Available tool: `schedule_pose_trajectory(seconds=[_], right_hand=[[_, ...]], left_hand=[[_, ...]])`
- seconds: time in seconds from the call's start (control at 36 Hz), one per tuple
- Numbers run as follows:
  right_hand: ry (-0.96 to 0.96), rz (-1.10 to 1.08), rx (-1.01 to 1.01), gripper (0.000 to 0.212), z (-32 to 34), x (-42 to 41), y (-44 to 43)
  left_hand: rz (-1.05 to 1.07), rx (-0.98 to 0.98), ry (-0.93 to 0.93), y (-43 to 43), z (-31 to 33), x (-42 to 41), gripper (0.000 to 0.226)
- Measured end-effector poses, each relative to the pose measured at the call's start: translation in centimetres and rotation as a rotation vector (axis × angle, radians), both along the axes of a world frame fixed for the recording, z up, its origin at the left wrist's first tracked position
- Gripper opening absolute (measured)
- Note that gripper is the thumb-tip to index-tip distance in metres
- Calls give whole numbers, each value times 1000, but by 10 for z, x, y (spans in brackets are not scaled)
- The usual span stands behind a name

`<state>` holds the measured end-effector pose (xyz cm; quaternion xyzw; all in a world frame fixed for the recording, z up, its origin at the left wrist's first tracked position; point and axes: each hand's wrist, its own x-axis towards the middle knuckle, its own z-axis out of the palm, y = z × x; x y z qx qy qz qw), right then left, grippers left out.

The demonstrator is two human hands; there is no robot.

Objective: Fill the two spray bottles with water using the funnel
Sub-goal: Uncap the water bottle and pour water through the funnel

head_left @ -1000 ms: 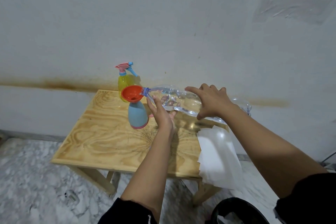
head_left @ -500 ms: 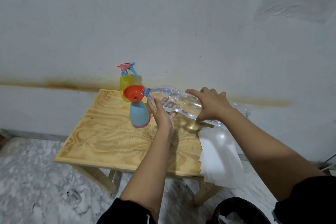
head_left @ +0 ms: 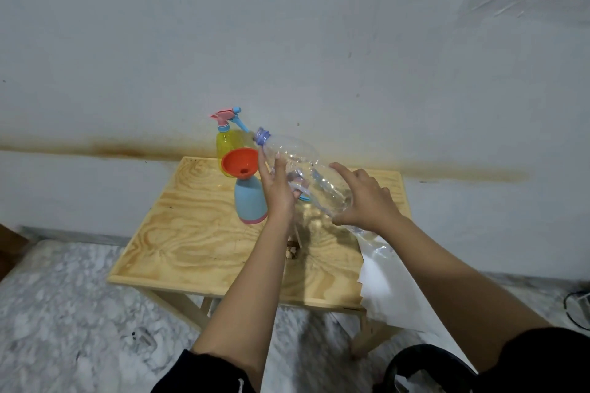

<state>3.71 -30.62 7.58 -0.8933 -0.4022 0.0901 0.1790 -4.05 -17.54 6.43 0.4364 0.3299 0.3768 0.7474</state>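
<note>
A blue spray bottle (head_left: 250,201) without its head stands on the wooden table (head_left: 198,233), with an orange funnel (head_left: 239,163) in its neck. Behind it stands a yellow spray bottle (head_left: 228,142) with its pink and blue trigger head on. I hold a large clear plastic water bottle (head_left: 306,166) in both hands, tilted with its blue-ringed mouth raised above and to the right of the funnel. My left hand (head_left: 279,188) supports it near the neck. My right hand (head_left: 367,198) grips its body. A pink and blue part lies behind the clear bottle, mostly hidden.
White paper sheets (head_left: 392,290) hang over the table's right front corner. A black bin (head_left: 424,370) stands on the marble floor below them. The table stands against a stained white wall.
The clear bottle's mouth has lifted from the funnel's rim to above it, and the bottle now slopes neck-up. Both hands moved with it.
</note>
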Motion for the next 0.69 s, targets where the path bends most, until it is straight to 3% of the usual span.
schedule_pose_trajectory(seconds=[0.36, 0.56, 0.69], right_hand=[[175, -116, 525, 109, -23, 12, 5], [164, -172, 558, 114, -33, 22, 17], [343, -111, 588, 110, -43, 32, 16]], left_hand=[[-189, 512, 20, -4, 52, 35, 51], [-261, 716, 56, -6, 56, 54, 59], [-310, 780, 108, -6, 46, 59, 61]])
